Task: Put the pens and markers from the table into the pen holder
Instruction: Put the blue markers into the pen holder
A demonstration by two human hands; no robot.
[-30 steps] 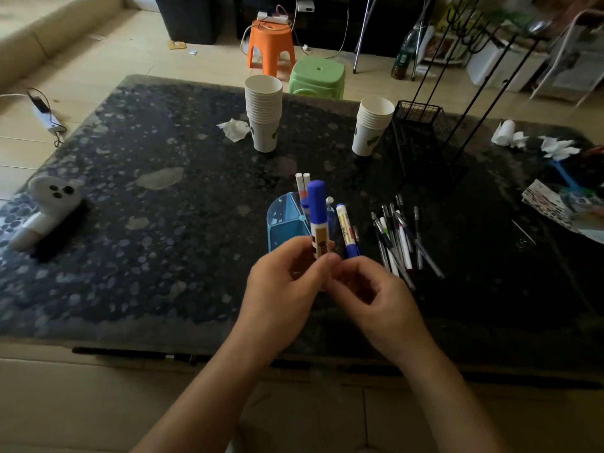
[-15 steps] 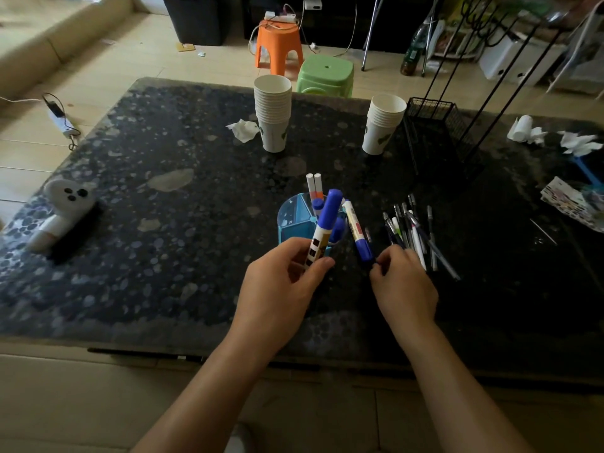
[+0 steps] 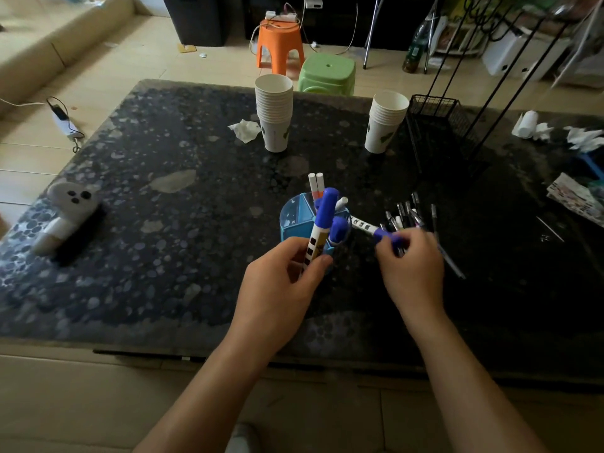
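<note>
Lowest in the frame, our left hand sits just below centre, its thumb and fingers pinched around the lower barrel of a blue-capped marker that stands nearly upright, the cap rising above the knuckles and overlapping the pen holder behind it. To the right, our right hand curls its fingertips closed on the blue cap end of a second marker, which lies almost level and points left toward the holder, its white barrel sticking out past the fingers. Directly above the left hand stands the blue pen holder, split into compartments; two white pens poke up from its far side and another blue cap shows at its near right. Right of the holder, just above the right hand, a loose pile of dark pens lies on the speckled black table. Farther up, two stacks of paper cups stand near the table's far edge.
</note>
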